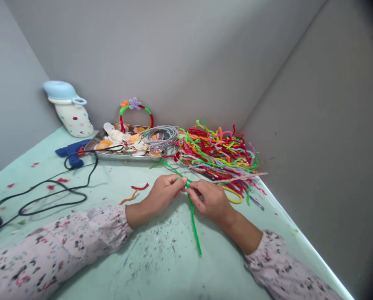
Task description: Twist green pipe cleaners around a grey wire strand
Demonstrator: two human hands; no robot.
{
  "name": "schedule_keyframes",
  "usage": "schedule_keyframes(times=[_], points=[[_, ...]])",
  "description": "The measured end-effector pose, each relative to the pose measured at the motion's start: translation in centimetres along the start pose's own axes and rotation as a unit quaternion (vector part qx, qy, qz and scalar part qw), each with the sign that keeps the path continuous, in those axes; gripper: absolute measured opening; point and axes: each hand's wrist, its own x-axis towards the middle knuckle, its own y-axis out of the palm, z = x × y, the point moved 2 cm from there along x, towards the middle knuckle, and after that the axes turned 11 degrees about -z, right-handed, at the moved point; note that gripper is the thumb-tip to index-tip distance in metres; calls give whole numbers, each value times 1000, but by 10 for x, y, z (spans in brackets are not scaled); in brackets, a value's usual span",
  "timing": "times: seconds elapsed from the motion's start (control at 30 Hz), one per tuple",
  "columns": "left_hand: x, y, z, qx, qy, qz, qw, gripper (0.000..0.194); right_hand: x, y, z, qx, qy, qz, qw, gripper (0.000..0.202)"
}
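Observation:
Between my two hands is a green pipe cleaner (194, 227), one end hanging toward me and another green length reaching away toward the tray. My left hand (164, 192) pinches it from the left with thumb and fingers together. From the right, my right hand (210, 199) grips the same green pipe cleaner, its fingertips almost touching those of the left. The short stretch at the fingertips is partly covered, so I cannot tell whether it is twisted. Just left of my left hand lie short red and orange pipe cleaner pieces (139, 187).
A big pile of coloured pipe cleaners (218, 150) lies at the back right. Beside it stands a metal tray (127, 157) of shells, with coiled grey wire (161, 135) and a flowered pipe cleaner hoop (134, 104). Farther left are a blue glue gun (72, 149), its black cord (58, 187) and a bottle (74, 116).

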Motion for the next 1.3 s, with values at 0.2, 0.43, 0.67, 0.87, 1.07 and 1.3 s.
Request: schedule_keyframes(times=[0.2,0.43,0.67,0.87,1.07,1.3], points=[[1,0,0,6,-12,-12,1000,37,0,1,0,-63,-36,0,997,14],[1,0,-3,7,-13,-17,1000,38,3,1,3,-109,-75,-1,991,17],[-1,1,-5,0,-13,-20,1000,38,3,-3,2,-91,-60,16,994,12],[-1,1,-5,-2,-15,-23,1000,39,4,-4,3,-85,-75,21,993,15],[1,0,-4,0,-28,-27,999,39,3,-2,2,-90,-90,10,992,16],[0,1,-4,-5,-24,-26,999,39,3,-2,1,-80,-76,15,994,16]])
